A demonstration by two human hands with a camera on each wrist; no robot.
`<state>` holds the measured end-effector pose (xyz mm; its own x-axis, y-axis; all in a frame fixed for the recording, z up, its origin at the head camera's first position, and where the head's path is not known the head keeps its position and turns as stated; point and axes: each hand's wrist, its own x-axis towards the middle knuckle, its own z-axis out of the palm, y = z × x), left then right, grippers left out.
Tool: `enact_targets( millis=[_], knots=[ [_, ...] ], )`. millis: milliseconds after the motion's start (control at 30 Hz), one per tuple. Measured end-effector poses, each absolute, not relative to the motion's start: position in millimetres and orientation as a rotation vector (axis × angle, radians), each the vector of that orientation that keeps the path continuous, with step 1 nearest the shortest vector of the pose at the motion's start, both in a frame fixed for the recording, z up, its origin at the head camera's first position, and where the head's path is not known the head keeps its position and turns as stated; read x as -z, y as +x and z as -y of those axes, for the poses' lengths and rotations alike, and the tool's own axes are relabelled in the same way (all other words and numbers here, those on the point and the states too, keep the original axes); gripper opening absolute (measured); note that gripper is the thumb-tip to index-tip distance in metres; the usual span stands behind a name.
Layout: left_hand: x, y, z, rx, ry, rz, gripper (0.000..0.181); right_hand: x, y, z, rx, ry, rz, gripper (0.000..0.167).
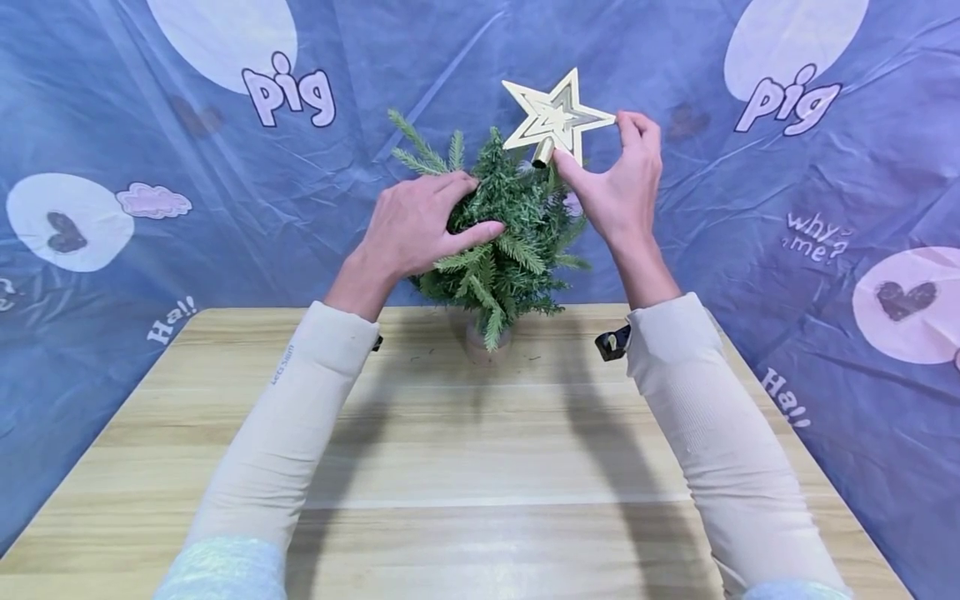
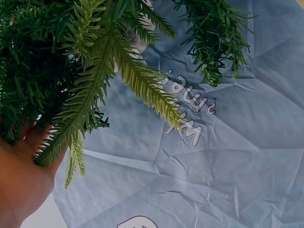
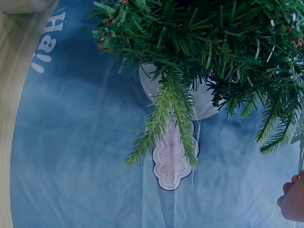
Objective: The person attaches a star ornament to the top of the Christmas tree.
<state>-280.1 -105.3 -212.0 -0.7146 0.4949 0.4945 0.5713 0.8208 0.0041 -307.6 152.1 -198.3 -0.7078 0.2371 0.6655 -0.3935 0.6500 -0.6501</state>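
Note:
A small artificial Christmas tree (image 1: 517, 242) stands on a pale round base (image 1: 487, 343) toward the back of the table. My left hand (image 1: 416, 221) holds the tree's upper left side, thumb across the front and fingertips partly hidden by needles. In the left wrist view, this hand (image 2: 28, 175) is among the branches. To the upper right of the treetop, my right hand (image 1: 622, 183) pinches a gold star topper (image 1: 557, 117) by its right points. The star's short socket (image 1: 543, 153) points down, beside the treetop. Only a bit of the right hand (image 3: 292, 199) shows in the right wrist view.
The wooden table (image 1: 480, 467) extends toward me, with a few dark needle bits near the tree base. A wrinkled blue printed cloth (image 1: 420, 50) hangs behind and along both sides. Dark straps (image 1: 613, 342) show at the wrists.

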Motion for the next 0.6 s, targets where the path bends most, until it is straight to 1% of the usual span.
enact_targets(
  millis=[600],
  knots=[
    [210, -282, 106, 0.211, -0.802, 2.507, 0.082, 188, -319, -127, -1.046, 0.149, 2.107, 0.092]
  ],
)
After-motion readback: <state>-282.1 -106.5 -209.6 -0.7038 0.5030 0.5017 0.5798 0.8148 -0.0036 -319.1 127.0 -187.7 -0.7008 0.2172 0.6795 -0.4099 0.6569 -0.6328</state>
